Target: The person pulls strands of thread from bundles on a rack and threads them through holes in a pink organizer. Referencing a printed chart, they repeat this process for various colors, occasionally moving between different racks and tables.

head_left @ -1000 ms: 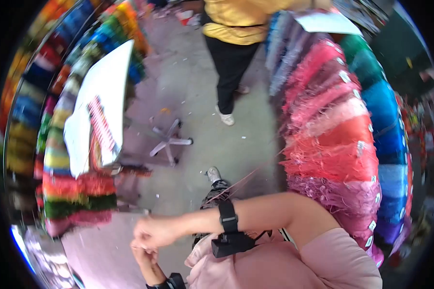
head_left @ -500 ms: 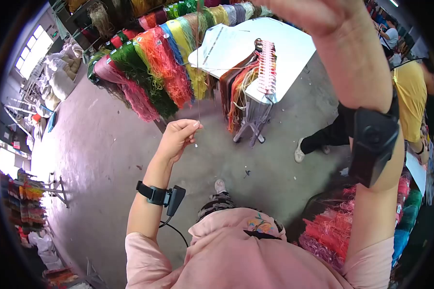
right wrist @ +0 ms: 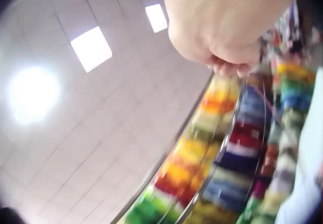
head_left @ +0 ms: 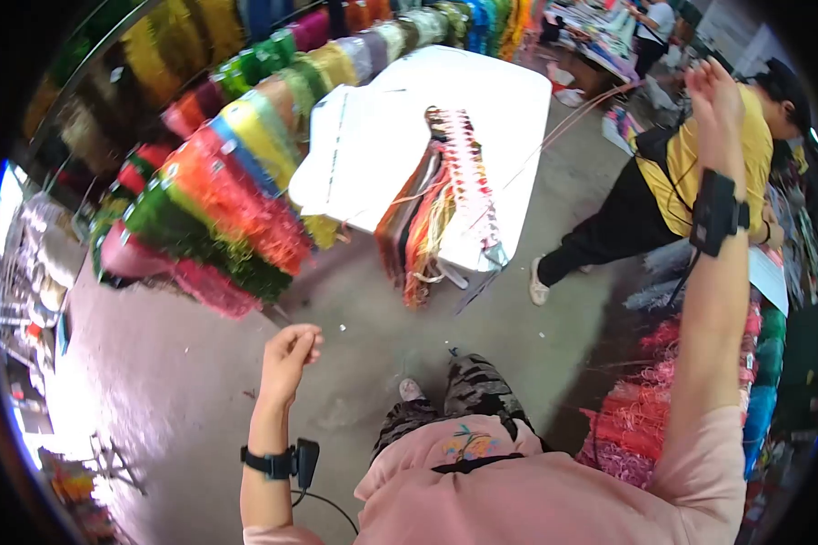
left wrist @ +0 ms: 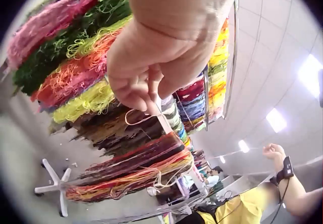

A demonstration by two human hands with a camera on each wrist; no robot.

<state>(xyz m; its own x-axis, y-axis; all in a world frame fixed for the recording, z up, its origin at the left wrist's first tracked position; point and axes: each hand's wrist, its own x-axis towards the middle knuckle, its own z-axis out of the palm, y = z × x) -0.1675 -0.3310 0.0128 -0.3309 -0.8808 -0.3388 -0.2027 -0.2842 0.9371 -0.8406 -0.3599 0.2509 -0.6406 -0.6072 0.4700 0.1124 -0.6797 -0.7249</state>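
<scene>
Thin pinkish threads (head_left: 580,115) stretch across the white table in the head view, between my two hands. My right hand (head_left: 716,98) is raised far out at the upper right, fingers curled on the threads' end; in the right wrist view a pink strand (right wrist: 267,101) trails from beneath it. My left hand (head_left: 288,361) is low at the left over the floor, thumb and fingertips pinched together. In the left wrist view, a fine loop of thread (left wrist: 132,119) shows at those fingertips. On the white table (head_left: 509,100) lies a card (head_left: 470,173) hung with multicoloured thread bundles (head_left: 418,241).
Racks of coloured skeins (head_left: 254,182) line the left and back. Red and pink skeins (head_left: 641,400) hang close by my right arm. A person in a yellow top (head_left: 700,163) stands at the right, and another person (head_left: 654,23) is farther back.
My hands were close together at the lower left, then moved wide apart. The right hand is now farther out to the right. The head view has turned towards the white table.
</scene>
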